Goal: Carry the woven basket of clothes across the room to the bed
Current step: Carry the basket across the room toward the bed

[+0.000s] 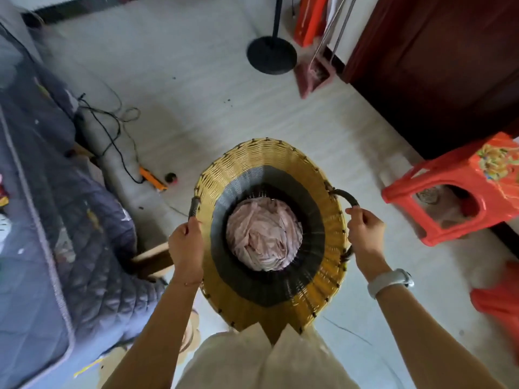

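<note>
A deep woven basket (252, 161), yellow at the rim with grey and black bands lower down, hangs in front of my body in the head view. Pale pink clothes (264, 237) lie bunched at its bottom. My left hand (186, 245) is closed around the dark left handle (193, 206). My right hand (365, 234) grips the dark right handle (346, 196); a white watch sits on that wrist. The bed (36, 220), covered with a dark blue quilt, runs along the left side.
Black cables (112, 127) and an orange device (153, 178) lie on the pale floor near the bed. A black round stand base (271, 55) is ahead. Red plastic stools (455, 192) stand at the right, beside a dark wooden cabinet (438, 60).
</note>
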{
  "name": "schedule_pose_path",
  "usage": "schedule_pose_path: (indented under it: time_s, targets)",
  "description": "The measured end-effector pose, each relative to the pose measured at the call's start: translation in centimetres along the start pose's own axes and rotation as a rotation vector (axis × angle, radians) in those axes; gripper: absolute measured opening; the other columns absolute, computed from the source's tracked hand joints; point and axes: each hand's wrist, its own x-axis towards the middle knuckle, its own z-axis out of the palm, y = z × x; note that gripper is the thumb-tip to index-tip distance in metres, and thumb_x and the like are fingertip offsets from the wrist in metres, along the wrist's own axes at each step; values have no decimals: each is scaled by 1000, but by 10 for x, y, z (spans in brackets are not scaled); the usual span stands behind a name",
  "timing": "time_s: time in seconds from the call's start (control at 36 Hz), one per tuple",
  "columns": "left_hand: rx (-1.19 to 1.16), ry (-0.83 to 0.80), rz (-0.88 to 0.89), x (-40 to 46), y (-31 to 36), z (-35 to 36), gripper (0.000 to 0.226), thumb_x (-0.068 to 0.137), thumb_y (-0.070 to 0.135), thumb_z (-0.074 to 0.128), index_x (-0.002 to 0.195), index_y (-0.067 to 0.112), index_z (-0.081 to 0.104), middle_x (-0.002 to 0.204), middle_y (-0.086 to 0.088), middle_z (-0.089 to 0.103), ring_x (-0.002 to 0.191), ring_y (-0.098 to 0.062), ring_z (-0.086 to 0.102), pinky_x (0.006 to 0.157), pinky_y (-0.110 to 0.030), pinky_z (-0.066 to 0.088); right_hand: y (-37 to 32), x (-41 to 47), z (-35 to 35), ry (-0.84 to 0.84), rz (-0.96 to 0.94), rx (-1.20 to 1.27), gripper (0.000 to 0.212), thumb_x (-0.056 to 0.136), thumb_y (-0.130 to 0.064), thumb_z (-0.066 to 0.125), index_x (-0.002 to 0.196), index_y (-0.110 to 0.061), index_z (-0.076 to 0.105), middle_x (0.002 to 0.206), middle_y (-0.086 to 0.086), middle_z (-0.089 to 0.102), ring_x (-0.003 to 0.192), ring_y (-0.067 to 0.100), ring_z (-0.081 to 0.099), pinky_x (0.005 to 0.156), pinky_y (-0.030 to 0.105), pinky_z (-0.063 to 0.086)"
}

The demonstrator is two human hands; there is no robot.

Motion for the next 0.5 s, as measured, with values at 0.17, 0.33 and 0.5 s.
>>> schedule_pose_path:
  time_s: [0.17, 0.33, 0.5]
  targets:
    - [4, 52, 53, 49, 62, 33, 34, 91, 24, 41, 64, 8, 51, 65, -15, 47, 67, -23, 42, 63, -33, 33, -64, 86, 53, -95, -45, -9, 24, 93, -21, 39, 85, -10, 60, 57, 3, 46, 52, 19, 37, 54, 29, 32]
    - [-87, 144, 31, 107, 121, 60, 37, 92, 24, 43, 57, 14, 47, 56, -5, 42, 61, -21, 37, 57, -31, 31, -134, 167, 114, -191, -107, -26, 36, 92, -22, 43, 92, 9, 62, 71, 15, 47, 60, 26, 37, 59, 35, 31]
    - [-155, 163, 14, 161, 166, 65, 28, 91, 24, 46, 66, 12, 48, 61, -6, 36, 63, -20, 32, 57, -30, 24, -187, 221, 170, -264, -145, -40, 39, 89, -21, 45, 91, 16, 57, 69, 16, 44, 61, 26, 35, 56, 35, 28]
